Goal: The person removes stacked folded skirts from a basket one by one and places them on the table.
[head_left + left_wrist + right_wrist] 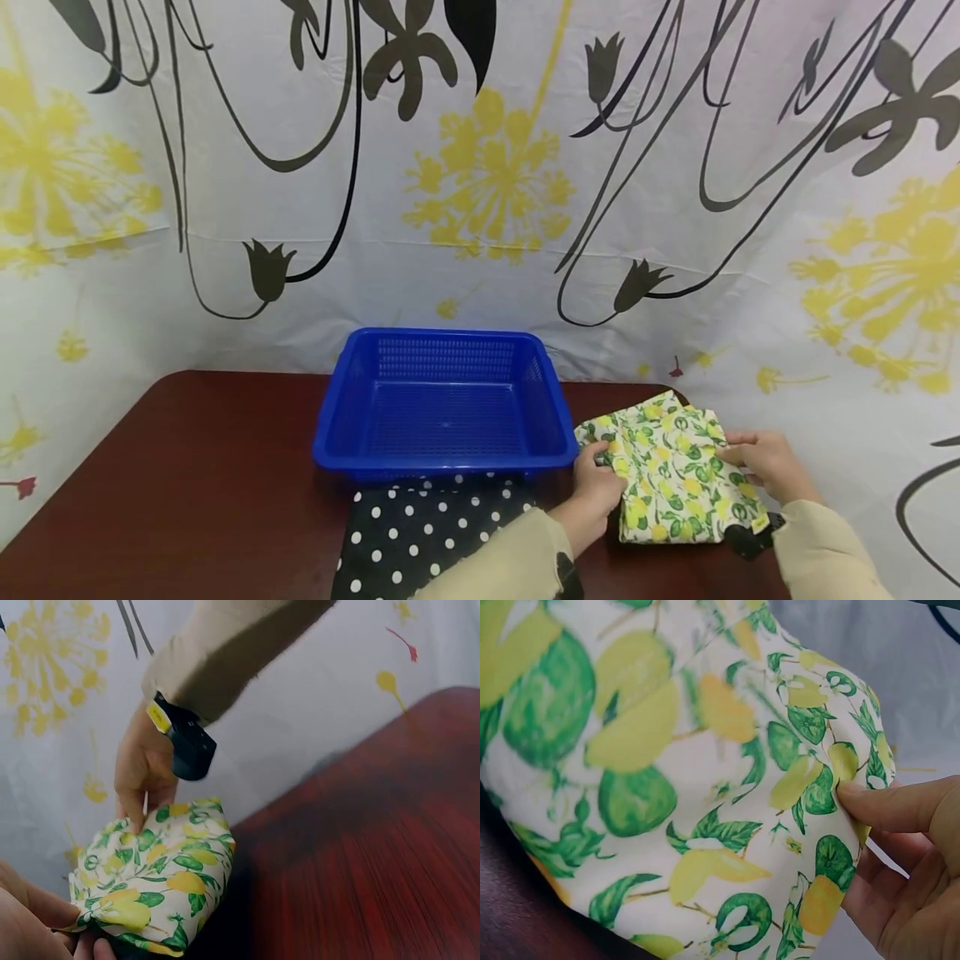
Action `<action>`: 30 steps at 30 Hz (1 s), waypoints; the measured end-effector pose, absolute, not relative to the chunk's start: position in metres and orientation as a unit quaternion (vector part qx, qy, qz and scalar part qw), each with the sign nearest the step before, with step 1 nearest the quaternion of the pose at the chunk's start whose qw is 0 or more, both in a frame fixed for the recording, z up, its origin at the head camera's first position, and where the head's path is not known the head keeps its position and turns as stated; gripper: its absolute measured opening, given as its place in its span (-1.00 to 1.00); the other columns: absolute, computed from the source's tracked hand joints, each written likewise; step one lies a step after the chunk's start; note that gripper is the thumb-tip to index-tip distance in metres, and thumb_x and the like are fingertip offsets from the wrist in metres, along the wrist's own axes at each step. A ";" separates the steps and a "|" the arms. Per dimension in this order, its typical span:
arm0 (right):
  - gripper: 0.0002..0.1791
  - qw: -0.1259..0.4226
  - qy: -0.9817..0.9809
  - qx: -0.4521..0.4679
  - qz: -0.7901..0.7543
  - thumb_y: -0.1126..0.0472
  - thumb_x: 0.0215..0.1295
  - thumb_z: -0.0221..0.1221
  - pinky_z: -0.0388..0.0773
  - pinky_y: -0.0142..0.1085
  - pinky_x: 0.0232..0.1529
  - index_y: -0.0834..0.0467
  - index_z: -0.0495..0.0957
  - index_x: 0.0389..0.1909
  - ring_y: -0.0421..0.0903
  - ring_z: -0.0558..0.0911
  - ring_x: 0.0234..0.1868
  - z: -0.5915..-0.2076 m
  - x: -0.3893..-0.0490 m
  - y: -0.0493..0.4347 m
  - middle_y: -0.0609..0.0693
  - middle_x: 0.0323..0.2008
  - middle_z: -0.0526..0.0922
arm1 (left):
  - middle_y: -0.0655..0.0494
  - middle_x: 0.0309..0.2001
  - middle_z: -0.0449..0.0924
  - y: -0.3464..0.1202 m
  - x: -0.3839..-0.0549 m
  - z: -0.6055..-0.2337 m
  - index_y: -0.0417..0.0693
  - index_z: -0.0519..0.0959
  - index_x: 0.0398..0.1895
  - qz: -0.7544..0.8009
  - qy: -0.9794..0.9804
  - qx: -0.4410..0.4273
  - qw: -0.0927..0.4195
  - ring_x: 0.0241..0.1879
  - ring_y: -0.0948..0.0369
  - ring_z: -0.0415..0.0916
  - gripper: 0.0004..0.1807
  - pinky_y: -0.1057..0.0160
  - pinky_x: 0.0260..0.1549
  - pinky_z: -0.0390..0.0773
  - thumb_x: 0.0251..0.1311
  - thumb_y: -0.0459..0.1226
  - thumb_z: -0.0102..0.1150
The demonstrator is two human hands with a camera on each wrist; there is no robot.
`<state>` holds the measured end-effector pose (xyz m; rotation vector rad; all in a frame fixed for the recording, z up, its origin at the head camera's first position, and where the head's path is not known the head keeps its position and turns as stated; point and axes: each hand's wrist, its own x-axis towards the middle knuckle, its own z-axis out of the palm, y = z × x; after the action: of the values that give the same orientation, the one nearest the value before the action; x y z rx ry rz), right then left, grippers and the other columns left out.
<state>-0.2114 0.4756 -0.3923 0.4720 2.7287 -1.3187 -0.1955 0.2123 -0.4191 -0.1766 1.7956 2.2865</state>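
A folded cloth [671, 475] with yellow lemons and green leaves on white is held up at the table's right side. My left hand [597, 492] pinches its left edge, thumb on top; in the left wrist view, fingers [45, 906] show at the cloth's near corner. On the opposite edge, my right hand [772, 465] grips the fabric between thumb and fingers, and the right wrist view shows that thumb [889, 806] pressed on the print. The cloth's underside is mostly hidden.
A blue plastic basket [442, 462] stands at the table's back middle, just left of the lemon cloth. In front of it lies a black cloth with white dots [420, 533], partly behind my left sleeve. A patterned curtain [480, 275] hangs behind the dark red table [187, 500].
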 end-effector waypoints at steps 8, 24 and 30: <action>-0.46 0.025 0.874 0.166 -0.455 0.28 0.11 0.20 0.33 -0.30 -0.70 0.60 0.35 0.01 -0.25 0.22 -0.79 -0.416 -0.208 0.470 -0.06 -0.46 0.61 | 0.11 -0.58 0.23 0.206 -0.196 -0.439 -0.20 0.43 0.05 0.764 0.632 -0.064 0.108 -0.69 0.27 0.02 -0.32 0.35 -0.70 0.04 -0.28 -0.75 -0.06; -0.42 0.032 0.875 0.198 -0.441 0.24 0.07 0.22 0.39 -0.24 -0.57 0.59 0.35 0.01 -0.20 0.34 -0.68 -0.439 -0.203 0.475 -0.08 -0.63 0.49 | -0.08 -0.17 0.40 0.193 -0.198 -0.452 -0.11 0.46 0.02 0.680 0.707 -0.081 0.175 -0.59 0.18 0.25 -0.42 0.30 -0.69 0.29 -0.16 -0.66 0.07; -0.44 0.059 0.862 0.210 -0.457 0.23 0.09 0.20 0.41 -0.24 -0.57 0.56 0.38 0.02 -0.20 0.35 -0.66 -0.439 -0.207 0.479 -0.01 -0.46 0.59 | -0.09 -0.10 0.39 0.187 -0.196 -0.452 -0.09 0.45 0.07 0.673 0.704 -0.071 0.216 -0.33 0.06 0.42 -0.49 0.06 -0.44 0.48 -0.03 -0.54 0.11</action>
<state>-0.2067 0.4789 -0.4388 0.6376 2.6120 -1.3838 -0.1957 0.1868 -0.4519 -0.1965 1.9493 1.8653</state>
